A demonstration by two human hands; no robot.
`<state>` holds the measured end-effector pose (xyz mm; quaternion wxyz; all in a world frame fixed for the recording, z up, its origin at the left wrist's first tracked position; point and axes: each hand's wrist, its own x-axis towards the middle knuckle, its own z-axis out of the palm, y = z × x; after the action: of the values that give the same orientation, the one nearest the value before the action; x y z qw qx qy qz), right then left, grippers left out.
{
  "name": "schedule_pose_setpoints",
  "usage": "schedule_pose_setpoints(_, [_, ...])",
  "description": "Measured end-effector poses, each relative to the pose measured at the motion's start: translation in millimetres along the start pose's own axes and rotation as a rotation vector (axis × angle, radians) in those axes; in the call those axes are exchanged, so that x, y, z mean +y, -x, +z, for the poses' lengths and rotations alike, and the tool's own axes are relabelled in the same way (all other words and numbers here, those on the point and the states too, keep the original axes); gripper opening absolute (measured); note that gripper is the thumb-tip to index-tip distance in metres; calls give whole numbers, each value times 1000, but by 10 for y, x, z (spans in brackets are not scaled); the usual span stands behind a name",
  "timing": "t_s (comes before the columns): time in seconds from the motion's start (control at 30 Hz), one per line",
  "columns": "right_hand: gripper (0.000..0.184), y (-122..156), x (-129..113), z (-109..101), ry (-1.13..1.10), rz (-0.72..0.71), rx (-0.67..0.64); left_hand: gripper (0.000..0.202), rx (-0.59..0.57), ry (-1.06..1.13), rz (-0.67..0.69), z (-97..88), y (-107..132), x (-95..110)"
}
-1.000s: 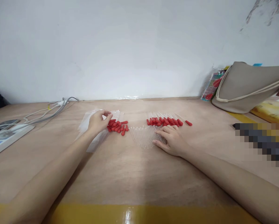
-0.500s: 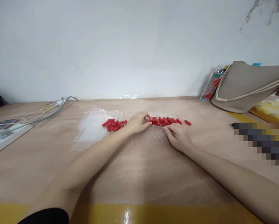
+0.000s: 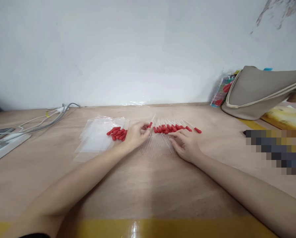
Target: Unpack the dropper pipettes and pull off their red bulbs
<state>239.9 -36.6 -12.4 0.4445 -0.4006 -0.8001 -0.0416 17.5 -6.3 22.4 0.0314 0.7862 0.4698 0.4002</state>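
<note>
My left hand pinches a dropper by its red rubber bulb, with the thin pale tube pointing up and away. To its right lies a row of red-bulbed droppers, their thin tubes fanning out toward the wall. On the near side of the row, clear thin tubes lie side by side. The fingers of my right hand rest against the row's near edge, thumb and forefinger slightly apart. Behind my left wrist, a loose pile of red bulbs is partly hidden.
Clear flat plastic bags lie under and left of the bulb pile. A power strip with cables sits at the left. A grey-beige bag and a printed package stand at the right, near the wall.
My left hand has drawn back left from the row, and a dropper now shows in its fingers. My right hand has shifted slightly left along the row. The view has moved a little.
</note>
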Motion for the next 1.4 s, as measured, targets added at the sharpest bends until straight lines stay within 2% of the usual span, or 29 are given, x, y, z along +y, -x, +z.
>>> schedule_pose_setpoints(0.07, [31, -11, -9, 9, -28, -2, 71, 21, -28, 34, 91, -157, 203, -42])
schedule_pose_setpoints(0.13, [40, -22, -25, 16, -59, -36, 82, 20, -72, 33, 188, -298, 397, -77])
schedule_pose_setpoints(0.23, [43, -30, -48, 22, -131, -141, -45, 19, -94, 7, 329, -420, 590, -113])
schedule_pose_setpoints(0.33, [41, -31, -55, 34, -166, -235, -158, 20, -106, -3, 443, -413, 638, -147])
schedule_pose_setpoints(0.5, [38, -38, -47, 90, -76, -352, -173, 20, -87, 39, 556, -304, 577, -197])
schedule_pose_setpoints(0.6, [33, -47, -44, 144, -48, -378, -154, 21, -67, 39, 561, -286, 561, -197])
schedule_pose_setpoints(0.83, [26, -48, -46, 252, -65, -379, -126, 36, -80, -8, 429, -217, 527, -78])
schedule_pose_setpoints(1.07, [26, -25, -27, 287, -78, -401, -117, 22, -149, -28, 461, 6, 452, -55])
schedule_pose_setpoints(1.4, [17, -25, -86, 227, -143, -453, -123, 21, -252, -54, 453, -68, 477, -9])
